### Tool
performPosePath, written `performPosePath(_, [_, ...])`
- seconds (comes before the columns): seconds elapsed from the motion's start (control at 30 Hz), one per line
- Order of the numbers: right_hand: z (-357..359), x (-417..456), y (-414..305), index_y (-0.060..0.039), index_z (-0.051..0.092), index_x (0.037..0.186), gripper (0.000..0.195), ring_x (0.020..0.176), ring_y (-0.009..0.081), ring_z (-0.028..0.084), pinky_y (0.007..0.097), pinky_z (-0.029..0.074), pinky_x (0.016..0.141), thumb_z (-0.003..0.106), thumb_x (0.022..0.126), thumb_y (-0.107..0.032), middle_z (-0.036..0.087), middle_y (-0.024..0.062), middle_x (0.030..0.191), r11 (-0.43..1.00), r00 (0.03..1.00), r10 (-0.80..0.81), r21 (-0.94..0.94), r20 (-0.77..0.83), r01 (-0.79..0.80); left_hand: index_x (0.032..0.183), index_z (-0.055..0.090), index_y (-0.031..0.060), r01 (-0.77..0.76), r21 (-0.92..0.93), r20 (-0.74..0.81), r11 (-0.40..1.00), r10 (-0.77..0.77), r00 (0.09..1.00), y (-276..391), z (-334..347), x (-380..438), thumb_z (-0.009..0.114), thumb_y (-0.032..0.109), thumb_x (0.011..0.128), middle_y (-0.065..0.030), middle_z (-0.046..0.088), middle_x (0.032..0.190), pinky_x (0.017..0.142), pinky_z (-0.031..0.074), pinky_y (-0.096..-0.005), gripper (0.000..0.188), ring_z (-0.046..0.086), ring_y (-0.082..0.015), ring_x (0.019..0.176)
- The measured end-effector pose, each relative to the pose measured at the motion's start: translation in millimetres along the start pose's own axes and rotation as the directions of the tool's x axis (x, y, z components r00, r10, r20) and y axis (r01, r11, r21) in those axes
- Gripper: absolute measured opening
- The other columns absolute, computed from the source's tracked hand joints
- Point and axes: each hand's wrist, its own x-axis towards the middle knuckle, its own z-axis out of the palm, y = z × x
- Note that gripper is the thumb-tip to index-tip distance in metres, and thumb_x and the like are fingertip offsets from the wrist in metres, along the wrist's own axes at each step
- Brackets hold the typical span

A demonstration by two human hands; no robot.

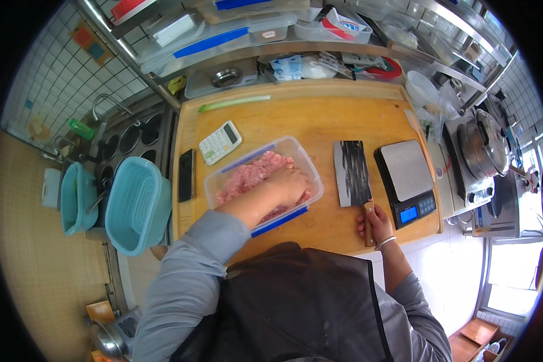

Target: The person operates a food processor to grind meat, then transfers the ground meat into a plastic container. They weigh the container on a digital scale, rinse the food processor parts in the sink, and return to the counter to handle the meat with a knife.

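My left hand (289,184) reaches into a clear plastic container (316,174) with blue side clips. It presses on the pink minced meat (249,176) inside, near the right end. The fingertips are hidden in the meat, so I cannot see whether they grip any. To the right, my right hand (377,223) is closed around the wooden handle of a cleaver (354,174). The cleaver lies flat on the wooden board (294,118), its broad dark-streaked blade pointing away from me.
A digital kitchen scale (407,169) with a lit display sits right of the cleaver. Left of the container are a white calculator (220,142) and a black phone (186,175). A scallion stalk (235,103) lies behind. Turquoise baskets (135,203) stand left, a lidded pot (484,145) right, a loaded shelf (276,49) behind.
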Motion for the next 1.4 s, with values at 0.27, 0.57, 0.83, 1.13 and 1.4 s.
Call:
performPosePath(0.27, [0, -2, -2, -0.0043, 0.046, 0.108, 0.02, 0.057, 0.0152, 0.058, 0.0282, 0.049, 0.05, 0.045, 0.093, -0.019, 0.059, 0.0089, 0.078, 1.0, 1.0, 0.011, 0.023, -0.018, -0.01, 0.103, 0.063, 0.0101, -0.19, 0.238, -0.331, 0.952, 0.264, 0.906, -11, -2, -72, 0.048, 0.03, 0.081, -0.0046, 0.06, 0.113, 0.108, 0.022, -0.0411, 0.033, 0.05, -0.0208, 0.113])
performPosePath(0.57, [1, -1, -3, -0.0045, 0.046, 0.107, 0.021, 0.056, 0.0154, 0.058, 0.0281, 0.05, 0.05, 0.046, 0.094, -0.02, 0.059, 0.009, 0.077, 1.0, 1.0, 0.027, -0.002, -0.012, -0.027, 0.11, 0.061, 0.0088, 0.094, 0.045, -0.339, 0.995, -0.073, 0.938, -17, -4, -42, 0.049, 0.021, 0.081, -0.0054, 0.056, 0.121, 0.11, 0.019, -0.0439, 0.034, 0.045, -0.0184, 0.12])
performPosePath(0.83, [-1, -1, 1, -0.0047, 0.046, 0.109, 0.022, 0.057, 0.0158, 0.058, 0.0286, 0.05, 0.05, 0.046, 0.094, -0.021, 0.06, 0.0093, 0.079, 1.0, 1.0, 0.007, 0.004, -0.021, -0.007, 0.118, 0.056, 0.0094, 0.249, -0.117, -0.4, 0.961, -0.275, 0.874, -25, -27, -90, 0.052, 0.011, 0.079, -0.0068, 0.054, 0.125, 0.108, 0.023, -0.0444, 0.04, 0.047, -0.0236, 0.119])
performPosePath(1.13, [2, -2, -5, -0.0043, 0.046, 0.105, 0.019, 0.055, 0.0158, 0.057, 0.0288, 0.05, 0.049, 0.045, 0.093, -0.018, 0.059, 0.0099, 0.077, 1.0, 0.999, 0.018, -0.005, -0.033, -0.018, 0.12, 0.053, 0.0051, 0.306, -0.051, -0.336, 0.951, -0.305, 0.891, 3, 34, -111, 0.048, 0.007, 0.076, -0.0113, 0.051, 0.128, 0.104, 0.03, -0.0411, 0.044, 0.046, -0.0243, 0.12])
performPosePath(1.4, [1, -1, -2, -0.0051, 0.045, 0.099, 0.013, 0.055, 0.0163, 0.057, 0.0291, 0.049, 0.049, 0.044, 0.092, -0.016, 0.058, 0.0088, 0.075, 1.0, 1.0, -0.024, -0.017, -0.009, 0.024, 0.103, 0.064, 0.0088, 0.363, -0.337, -0.301, 0.869, -0.465, 0.833, -9, 13, -116, 0.054, 0.011, 0.078, -0.009, 0.063, 0.106, 0.087, 0.045, -0.0361, 0.027, 0.058, -0.0259, 0.099])
